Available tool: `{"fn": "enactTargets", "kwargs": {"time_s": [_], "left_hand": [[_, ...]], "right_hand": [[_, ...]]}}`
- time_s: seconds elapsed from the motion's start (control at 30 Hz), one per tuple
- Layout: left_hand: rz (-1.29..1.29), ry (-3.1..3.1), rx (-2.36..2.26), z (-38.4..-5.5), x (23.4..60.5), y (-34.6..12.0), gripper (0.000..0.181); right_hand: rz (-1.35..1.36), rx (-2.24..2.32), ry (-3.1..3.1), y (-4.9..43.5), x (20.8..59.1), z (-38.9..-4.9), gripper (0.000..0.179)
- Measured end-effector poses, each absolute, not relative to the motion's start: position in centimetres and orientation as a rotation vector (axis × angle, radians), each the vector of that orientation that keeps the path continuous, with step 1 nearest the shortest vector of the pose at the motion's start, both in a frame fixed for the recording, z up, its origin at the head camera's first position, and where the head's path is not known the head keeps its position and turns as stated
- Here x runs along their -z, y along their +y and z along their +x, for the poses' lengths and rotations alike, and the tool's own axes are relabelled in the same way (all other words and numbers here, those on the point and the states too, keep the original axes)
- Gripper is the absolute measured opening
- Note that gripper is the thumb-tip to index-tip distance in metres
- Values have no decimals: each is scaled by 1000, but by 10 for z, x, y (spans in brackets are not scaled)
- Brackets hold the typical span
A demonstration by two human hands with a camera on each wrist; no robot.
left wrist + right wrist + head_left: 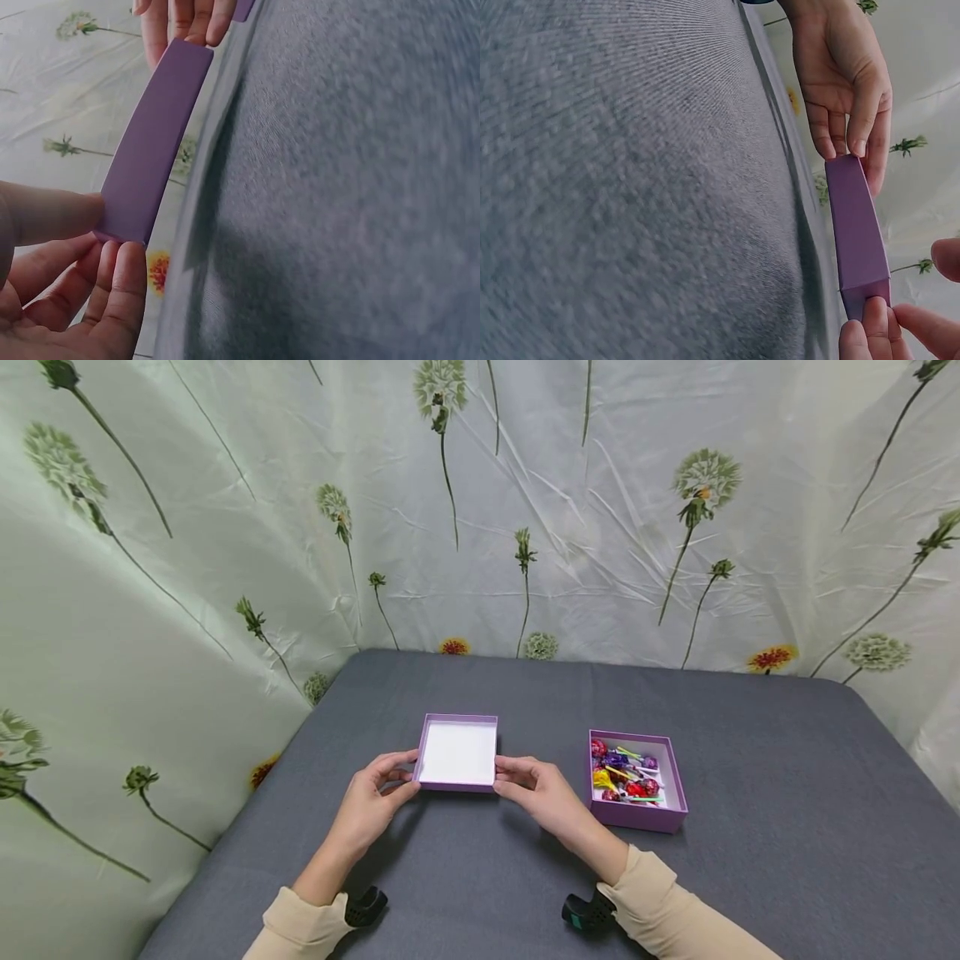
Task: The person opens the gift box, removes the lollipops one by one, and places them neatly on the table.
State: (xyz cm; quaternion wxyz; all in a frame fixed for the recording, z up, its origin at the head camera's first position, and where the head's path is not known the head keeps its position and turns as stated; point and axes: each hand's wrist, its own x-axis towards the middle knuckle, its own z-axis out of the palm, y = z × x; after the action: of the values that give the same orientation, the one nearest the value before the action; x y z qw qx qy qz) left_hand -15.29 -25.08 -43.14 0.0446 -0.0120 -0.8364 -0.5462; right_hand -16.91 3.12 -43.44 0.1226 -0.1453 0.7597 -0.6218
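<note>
A shallow purple box lid (pixel 457 753), its white inside facing up, is held level between both hands over the grey table. My left hand (pixel 366 807) grips its left side, with the thumb at the near corner and fingers along the side and underneath. My right hand (pixel 545 799) holds the opposite side at the near right corner; in the right wrist view its fingertips touch the lid's end (pixel 866 289). From the left wrist view, the lid's plain purple side wall (pixel 154 142) shows clear of the table.
To the right of the right hand, a purple box (pixel 637 815) stands on the table, holding several wrapped lollipops (pixel 630 774). The grey table (pixel 787 827) meets a pale curtain (pixel 585 527) with dandelion prints at its back and left.
</note>
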Motion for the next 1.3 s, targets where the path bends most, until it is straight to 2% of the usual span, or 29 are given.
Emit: {"fn": "enactTargets", "kwargs": {"time_s": [1.3], "left_hand": [[126,-2624,1647,-156,446,-257,40]], "right_hand": [[-354,1831,2051,24,447,-172,49]]}}
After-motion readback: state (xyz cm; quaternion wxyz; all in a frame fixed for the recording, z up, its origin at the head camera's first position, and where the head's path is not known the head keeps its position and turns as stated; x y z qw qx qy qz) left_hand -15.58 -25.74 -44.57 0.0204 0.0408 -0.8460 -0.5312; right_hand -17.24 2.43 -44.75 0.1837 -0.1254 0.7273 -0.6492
